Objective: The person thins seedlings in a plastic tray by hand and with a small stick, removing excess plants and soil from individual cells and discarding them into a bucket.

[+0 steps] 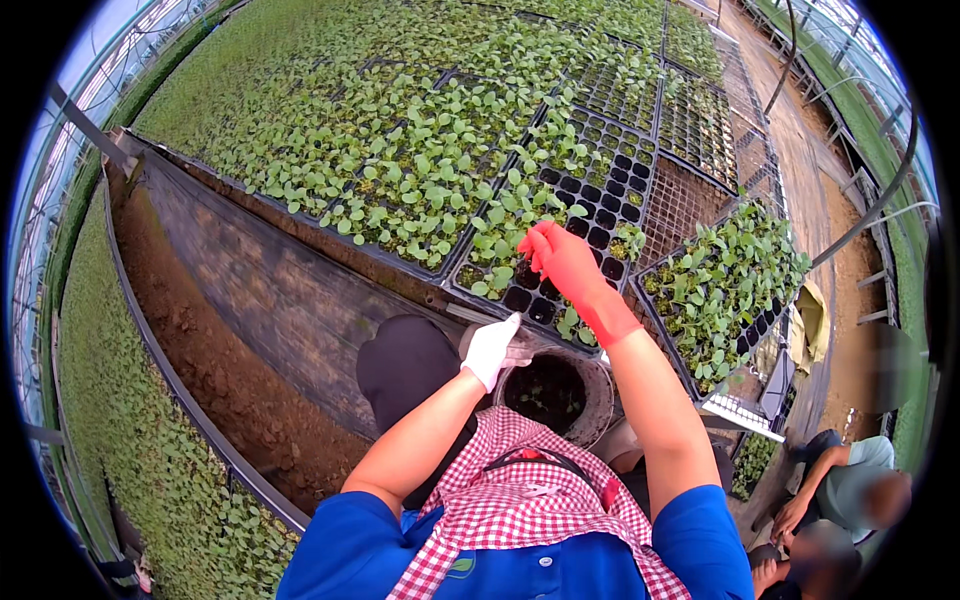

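My right hand (pixel 562 262), in a red rubber glove, is over a black seedling tray (pixel 612 205) with its fingers closed together. Whatever they pinch, if anything, is hidden. Green seedlings fill the tray's left cells, while many cells near its middle and right hold no plants. My left hand (pixel 488 353), in a white glove, is by the tray's near edge, thumb apart from the fingers, with nothing visible in it. Just below, between my knees, stands a round bucket (pixel 609 395) with dark soil and a few bits of green inside.
A second tray of seedlings (pixel 715 280) lies tilted at the right, next to a bare mesh bench top (pixel 680 205). Dense seedling trays (pixel 400 150) spread across the far left. Dark ground cover (pixel 270 270) runs along the left aisle. Two people (pixel 845 495) sit at the lower right.
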A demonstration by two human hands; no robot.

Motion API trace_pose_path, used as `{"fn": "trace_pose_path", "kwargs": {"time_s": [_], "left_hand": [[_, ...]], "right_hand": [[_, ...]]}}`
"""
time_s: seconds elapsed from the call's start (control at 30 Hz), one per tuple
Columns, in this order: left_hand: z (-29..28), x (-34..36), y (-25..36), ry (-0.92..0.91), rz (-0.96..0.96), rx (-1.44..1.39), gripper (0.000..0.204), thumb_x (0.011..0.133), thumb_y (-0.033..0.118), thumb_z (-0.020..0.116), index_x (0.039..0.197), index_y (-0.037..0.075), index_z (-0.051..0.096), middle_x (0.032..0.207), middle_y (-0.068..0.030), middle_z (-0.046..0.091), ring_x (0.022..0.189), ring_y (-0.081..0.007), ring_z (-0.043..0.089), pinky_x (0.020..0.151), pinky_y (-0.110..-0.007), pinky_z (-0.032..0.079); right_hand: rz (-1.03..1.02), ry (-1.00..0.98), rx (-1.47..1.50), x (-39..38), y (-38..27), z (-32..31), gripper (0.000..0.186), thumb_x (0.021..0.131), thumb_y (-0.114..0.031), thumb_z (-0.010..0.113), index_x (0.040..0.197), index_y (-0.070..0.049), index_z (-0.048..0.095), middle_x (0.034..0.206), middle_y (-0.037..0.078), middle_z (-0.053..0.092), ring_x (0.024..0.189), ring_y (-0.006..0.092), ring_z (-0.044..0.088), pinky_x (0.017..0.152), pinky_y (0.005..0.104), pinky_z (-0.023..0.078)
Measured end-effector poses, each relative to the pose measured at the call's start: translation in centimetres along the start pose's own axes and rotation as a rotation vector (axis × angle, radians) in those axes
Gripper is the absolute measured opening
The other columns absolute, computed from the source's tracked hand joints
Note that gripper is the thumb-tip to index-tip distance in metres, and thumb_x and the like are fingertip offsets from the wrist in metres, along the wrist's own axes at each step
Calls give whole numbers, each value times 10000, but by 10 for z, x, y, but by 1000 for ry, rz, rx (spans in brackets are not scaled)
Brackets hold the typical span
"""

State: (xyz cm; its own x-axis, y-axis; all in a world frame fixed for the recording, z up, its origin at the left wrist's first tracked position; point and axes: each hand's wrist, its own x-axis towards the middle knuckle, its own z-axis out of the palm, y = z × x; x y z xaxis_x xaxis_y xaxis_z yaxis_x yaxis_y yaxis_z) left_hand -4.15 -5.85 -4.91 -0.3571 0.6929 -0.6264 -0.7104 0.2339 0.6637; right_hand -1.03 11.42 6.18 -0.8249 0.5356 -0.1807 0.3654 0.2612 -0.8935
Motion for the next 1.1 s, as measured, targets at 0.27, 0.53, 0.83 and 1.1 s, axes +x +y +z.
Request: {"fn": "trace_pose_path", "kwargs": {"time_s": [0.27, 0.53, 0.83, 1.1], "left_hand": [[1, 8, -8, 39, 67, -93, 408, 921, 382, 600, 843, -18, 614, 785, -151, 673, 631, -238, 671, 587, -317, 569], [4, 9, -8, 48, 79, -113, 400, 928, 362, 594, 787, -12, 610, 764, -150, 670, 616, -226, 669, 589, -315, 571], [6, 11, -10, 88, 119, -100, 408, 938, 348, 580, 756, -16, 603, 718, -139, 659, 586, -214, 657, 574, -303, 563], [11, 5, -6, 102, 128, -100, 406, 939, 344, 581, 748, -14, 599, 737, -155, 667, 593, -207, 662, 562, -288, 558]], "right_hand": [[-135, -76, -521, 25, -30, 20, 279, 972, -327, 476, 966, -86, 617, 884, 87, 694, 783, 272, 645, 738, 355, 485], [-117, 5, -595, 15, 12, 27, 251, 961, -310, 492, 948, -90, 614, 842, 62, 704, 784, 295, 664, 724, 370, 506], [-94, 0, -408, 23, -17, 12, 274, 976, -309, 472, 982, -78, 619, 880, 79, 700, 850, 276, 657, 771, 356, 495], [-149, -61, -680, 41, 4, 45, 294, 962, -330, 476, 965, -65, 604, 843, 134, 670, 841, 335, 640, 773, 400, 488]]}}
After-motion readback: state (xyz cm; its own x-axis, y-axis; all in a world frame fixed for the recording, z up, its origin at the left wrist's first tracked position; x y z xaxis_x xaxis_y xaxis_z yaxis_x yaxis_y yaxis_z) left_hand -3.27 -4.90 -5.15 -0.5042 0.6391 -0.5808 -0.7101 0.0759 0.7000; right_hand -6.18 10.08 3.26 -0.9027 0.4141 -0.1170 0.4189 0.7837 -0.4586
